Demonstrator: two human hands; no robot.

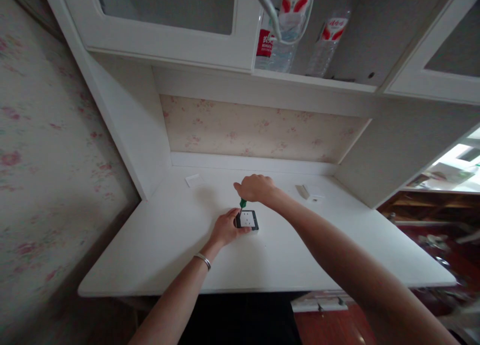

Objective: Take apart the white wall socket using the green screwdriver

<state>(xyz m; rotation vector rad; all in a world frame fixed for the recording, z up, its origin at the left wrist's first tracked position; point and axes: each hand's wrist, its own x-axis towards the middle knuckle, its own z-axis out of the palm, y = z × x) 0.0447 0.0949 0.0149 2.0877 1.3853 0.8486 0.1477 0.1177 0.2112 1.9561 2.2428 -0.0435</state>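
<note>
A wall socket (247, 219) with a white face and a dark frame lies face up on the white desk (292, 255). My left hand (226, 227) grips it from the left, thumb along the near edge and fingers at the far left corner. Above that corner, my right hand (256, 188) is closed round a screwdriver (243, 203) with a green handle. The screwdriver points down, its tip at the left side of the socket's frame. Most of the handle is hidden inside my right hand.
A white box-like piece (311, 192) lies at the back right of the desk, and a thin white frame-like piece (193, 180) at the back left. Overhead, a cabinet (202, 50) juts out, with plastic bottles (330, 37) on its open shelf. Side panels bound the desk.
</note>
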